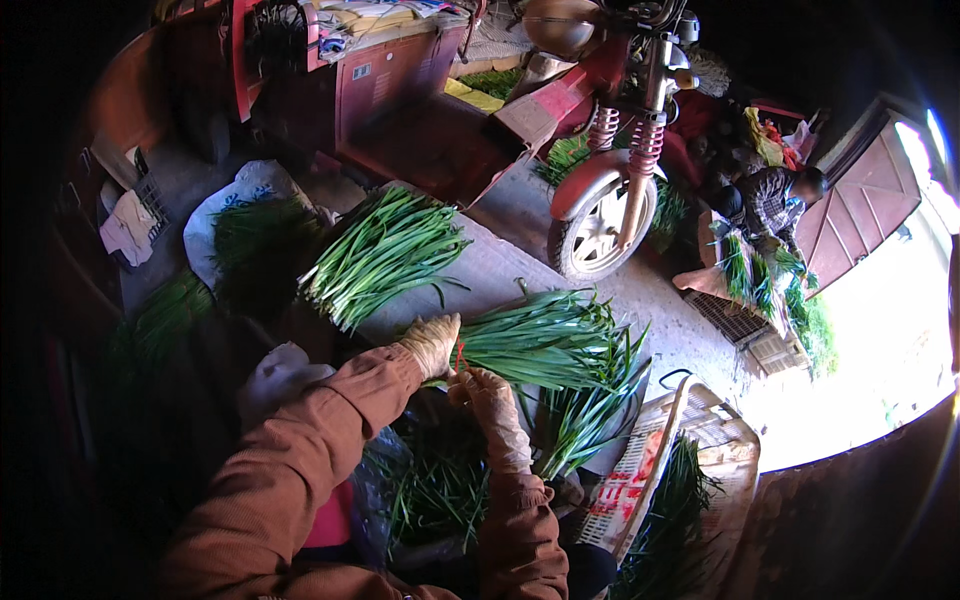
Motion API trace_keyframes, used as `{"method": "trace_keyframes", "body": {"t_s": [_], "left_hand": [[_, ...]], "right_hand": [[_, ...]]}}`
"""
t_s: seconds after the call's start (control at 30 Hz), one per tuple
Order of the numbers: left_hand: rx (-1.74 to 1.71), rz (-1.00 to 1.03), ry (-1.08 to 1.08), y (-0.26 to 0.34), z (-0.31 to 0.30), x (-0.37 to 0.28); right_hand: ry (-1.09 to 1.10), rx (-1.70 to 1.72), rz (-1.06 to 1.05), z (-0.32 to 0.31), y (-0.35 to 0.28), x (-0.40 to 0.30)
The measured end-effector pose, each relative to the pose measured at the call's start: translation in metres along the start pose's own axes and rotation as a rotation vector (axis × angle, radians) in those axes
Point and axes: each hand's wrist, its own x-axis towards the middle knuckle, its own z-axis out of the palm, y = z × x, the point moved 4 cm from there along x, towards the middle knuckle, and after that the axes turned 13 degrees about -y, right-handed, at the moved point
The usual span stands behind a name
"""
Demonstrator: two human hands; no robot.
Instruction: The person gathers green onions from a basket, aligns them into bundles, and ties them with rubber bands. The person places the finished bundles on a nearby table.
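Note:
My gloved left hand point(433, 346) grips a bundle of green leafy stalks point(540, 337), likely garlic chives, near its base end. The leaves fan out to the right over a pale board or low table point(499, 255). A thin red tie point(460, 351) shows at the gripped end of the bundle. My right hand point(486, 397), also gloved, pinches the tie just below, its fingertips close to the left hand. Another pile of chives point(390, 255) lies on the board beyond my left hand. More loose stalks point(589, 427) rest under and beside the held bundle.
A plastic crate point(739, 442) holding greens stands at my right. Dark greens point(262, 247) lie on a white sack point(199, 232) at left. Ahead stands a red motor tricycle point(600, 187). Farther right, a person point(772, 199) bends over greens by a bright doorway.

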Motion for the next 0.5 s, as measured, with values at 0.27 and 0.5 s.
{"method": "trace_keyframes", "body": {"t_s": [0.27, 0.5], "left_hand": [[0.001, 0.007, -0.027, 0.004, -0.005, 0.0], [-0.073, 0.066, 0.039, -0.008, 0.008, 0.016]], "right_hand": [[0.322, -0.498, -0.5, 0.006, -0.018, -0.002], [0.094, 0.569, -0.348, 0.023, -0.02, 0.021]]}}
